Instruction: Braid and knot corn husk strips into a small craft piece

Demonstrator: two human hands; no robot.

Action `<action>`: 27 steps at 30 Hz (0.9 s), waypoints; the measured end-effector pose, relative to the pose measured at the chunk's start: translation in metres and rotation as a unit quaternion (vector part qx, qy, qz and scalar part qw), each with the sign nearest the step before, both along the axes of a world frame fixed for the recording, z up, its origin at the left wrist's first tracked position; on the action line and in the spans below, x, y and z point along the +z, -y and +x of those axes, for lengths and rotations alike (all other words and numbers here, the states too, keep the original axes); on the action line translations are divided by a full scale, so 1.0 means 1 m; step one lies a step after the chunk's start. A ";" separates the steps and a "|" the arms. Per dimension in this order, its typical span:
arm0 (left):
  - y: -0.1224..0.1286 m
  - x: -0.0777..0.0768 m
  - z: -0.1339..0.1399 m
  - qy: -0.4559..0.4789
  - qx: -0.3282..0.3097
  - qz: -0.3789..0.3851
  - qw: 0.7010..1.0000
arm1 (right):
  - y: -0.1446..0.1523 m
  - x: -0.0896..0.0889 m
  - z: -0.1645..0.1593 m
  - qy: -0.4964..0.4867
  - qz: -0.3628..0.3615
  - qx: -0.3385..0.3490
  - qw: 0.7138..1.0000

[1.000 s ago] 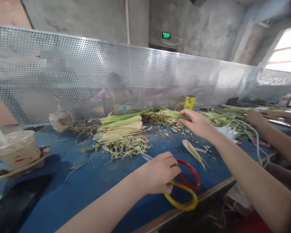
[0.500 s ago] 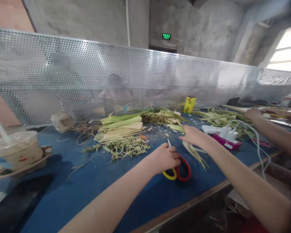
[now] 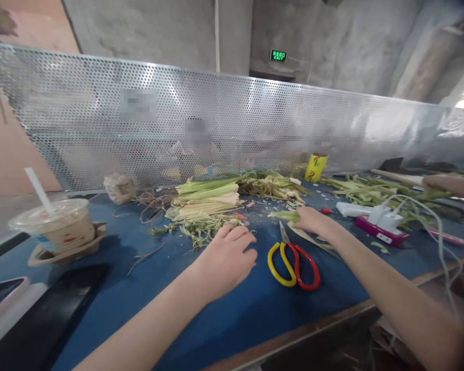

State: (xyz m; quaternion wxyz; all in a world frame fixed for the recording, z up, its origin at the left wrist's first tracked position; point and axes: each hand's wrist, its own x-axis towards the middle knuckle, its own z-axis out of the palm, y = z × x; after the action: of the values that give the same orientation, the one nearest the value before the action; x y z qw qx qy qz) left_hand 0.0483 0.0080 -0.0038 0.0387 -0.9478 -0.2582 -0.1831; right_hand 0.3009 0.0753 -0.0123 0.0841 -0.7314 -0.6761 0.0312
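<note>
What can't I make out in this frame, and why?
All in the head view:
Right hand: fingertips largely hidden by the hand itself; whether it grips the green husk is unclear.
People behind the perforated screen: details blurred by its mesh.
Pink-edged device: cut off by the left edge.
Yellow cylinder: print too small to read.

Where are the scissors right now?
In the head view, right of centre, the scissors lie on the blue tabletop, to the right of the left hand and just below the right hand in the picture.

R hand [image 3: 313, 222] grips husk [image 3: 284, 215]; scissors [image 3: 286, 243] on tbl [image 3: 220, 324] nearby.
</note>
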 end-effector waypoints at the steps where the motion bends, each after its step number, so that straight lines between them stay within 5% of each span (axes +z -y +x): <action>1: 0.001 0.000 -0.004 0.047 0.022 -0.055 0.997 | 0.001 0.005 -0.006 -0.039 -0.008 0.011 0.999; 5: -0.004 -0.002 -0.021 0.194 0.127 -0.157 0.960 | 0.017 0.025 -0.044 -0.233 -0.048 0.112 0.965; 10: -0.016 0.002 -0.044 0.354 0.144 -0.253 0.889 | 0.039 0.033 -0.107 -0.467 -0.197 0.282 0.814; 15: -0.019 0.005 -0.061 0.472 0.147 -0.270 0.826 | 0.034 0.017 -0.150 -0.587 -0.240 0.311 0.708; 24: -0.021 -0.008 -0.059 0.466 0.134 -0.358 0.798 | 0.032 -0.008 -0.156 -0.661 -0.227 0.296 0.651; 27: -0.020 -0.010 -0.054 0.457 0.116 -0.392 0.789 | 0.031 -0.007 -0.153 -0.666 -0.177 0.285 0.666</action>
State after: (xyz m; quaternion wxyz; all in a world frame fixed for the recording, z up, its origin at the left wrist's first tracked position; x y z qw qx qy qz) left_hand -0.0054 0.0281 -0.0136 -0.4384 -0.6498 -0.4031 -0.4723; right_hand 0.1478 0.0440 -0.0193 0.3678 -0.2887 -0.5977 0.6513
